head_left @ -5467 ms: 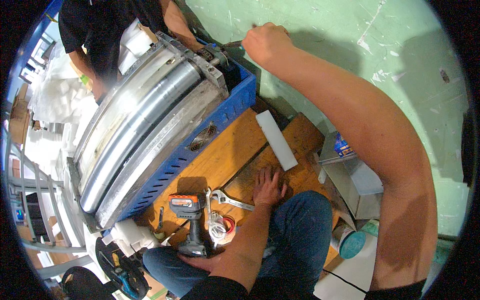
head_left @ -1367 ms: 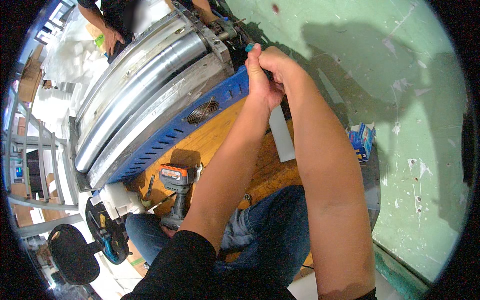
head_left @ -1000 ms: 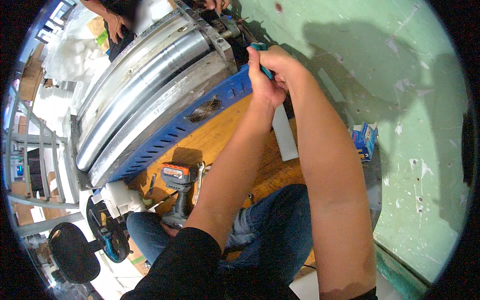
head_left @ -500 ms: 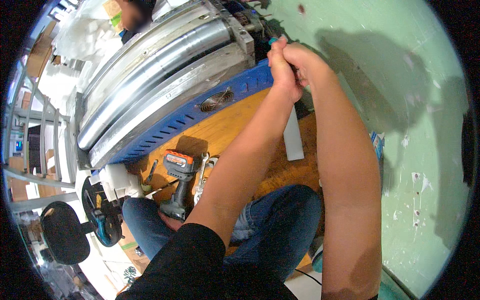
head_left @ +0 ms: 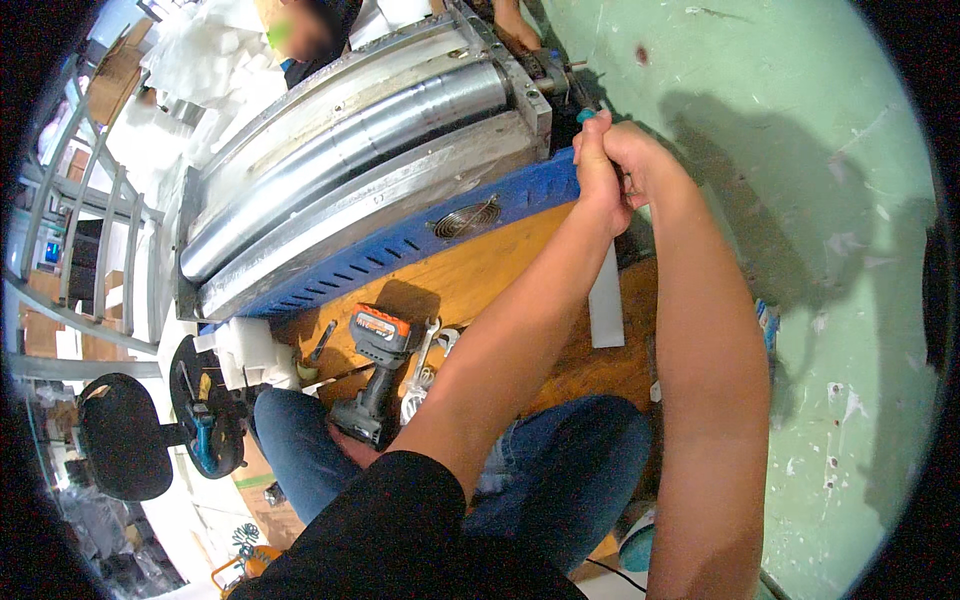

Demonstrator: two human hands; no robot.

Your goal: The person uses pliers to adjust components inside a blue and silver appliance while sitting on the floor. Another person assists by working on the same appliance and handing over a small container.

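Both my hands are clasped together at the right end of a large machine with long steel rollers and a blue side panel. My left hand and my right hand grip a tool with a teal handle, only its tip showing above my fingers. The tool's working end is hidden behind my hands. Another person's hand rests on the machine's far end beside a small shaft.
An orange and black cordless drill and a wrench lie on the wooden pallet by my knees. A white bar lies on the pallet. The green floor spreads to the right. A black chair stands left.
Earlier my left hand rested on the pallet and only my right reached the machine. Now both hands are clamped on the teal-handled tool, and the view has shifted toward the machine.
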